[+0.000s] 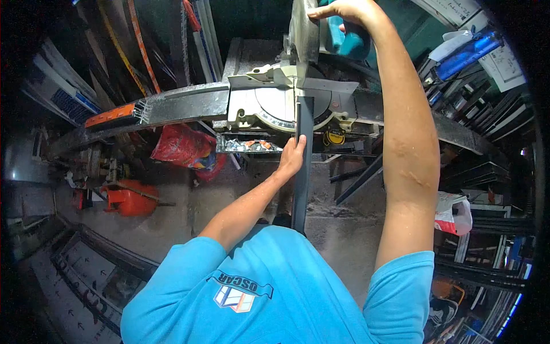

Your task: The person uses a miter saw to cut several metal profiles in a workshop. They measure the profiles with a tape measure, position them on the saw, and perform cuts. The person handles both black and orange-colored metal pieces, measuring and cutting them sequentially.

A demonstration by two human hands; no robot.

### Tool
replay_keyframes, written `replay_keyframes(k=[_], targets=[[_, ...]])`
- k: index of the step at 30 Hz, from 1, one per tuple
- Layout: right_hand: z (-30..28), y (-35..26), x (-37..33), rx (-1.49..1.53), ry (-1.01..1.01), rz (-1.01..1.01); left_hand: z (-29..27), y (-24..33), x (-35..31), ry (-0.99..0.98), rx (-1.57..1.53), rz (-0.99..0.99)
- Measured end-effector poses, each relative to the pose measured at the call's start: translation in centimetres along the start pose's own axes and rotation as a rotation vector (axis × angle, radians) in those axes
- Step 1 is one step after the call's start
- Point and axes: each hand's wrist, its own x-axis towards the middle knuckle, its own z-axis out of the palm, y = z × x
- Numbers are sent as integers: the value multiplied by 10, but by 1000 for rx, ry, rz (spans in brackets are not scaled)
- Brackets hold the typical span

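Note:
My left hand (pixel 293 156) is closed around a long dark metal profile (pixel 303 183), below the saw table. The profile's far end rests on the pale round base (pixel 274 103) of a miter saw, and its near end reaches my shirt. Above it stands the raised saw head, with a round blade guard (pixel 305 37) and a teal body (pixel 350 45). My right hand (pixel 354 11) is curled at the teal handle area, one digit stretched across to the guard's edge. Part of that hand is cut off by the top of the picture.
An orange-and-grey piece (pixel 112 114) lies on the bench rail (pixel 189 106) to the left. Below the saw sit a yellow-and-black tape measure (pixel 334 137) and a red bag (pixel 180 146). An orange container (pixel 133 198) stands on the floor. Profiles lean on both sides.

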Motion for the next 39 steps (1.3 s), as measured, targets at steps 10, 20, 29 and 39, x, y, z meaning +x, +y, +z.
replay_keyframes(k=[10, 20, 29, 39], targets=[[-75, -90, -49, 774, 196, 934, 11, 11, 0, 13, -22, 65], [-73, -99, -52, 805, 208, 945, 6, 5, -8, 21, -31, 107], [-59, -91, -45, 786, 240, 879, 0, 0, -6, 3, -21, 70], [-68, -91, -50, 875, 221, 892, 2, 3, -18, 9, -44, 128]])
